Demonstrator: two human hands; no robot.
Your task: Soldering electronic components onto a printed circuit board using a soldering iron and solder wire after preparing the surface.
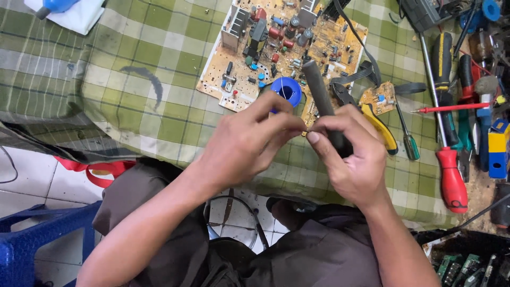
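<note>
My right hand (350, 154) grips a dark grey tool handle (319, 95) that slants up toward a tan circuit board (281, 48) lying on the green checked cloth. My left hand (249, 141) pinches a tiny part between thumb and fingers, right against my right thumb and forefinger. Just beyond my left fingers lies a blue spool of solder wire (286, 89) on the board's near edge. The pinched part is too small to make out.
A small tan board (377, 98) and yellow-handled pliers (380, 127) lie right of my hands. Red-handled screwdrivers (451, 175) and other tools crowd the right side. The checked cloth (133, 79) covers the table. A blue plastic stool (32, 244) stands lower left.
</note>
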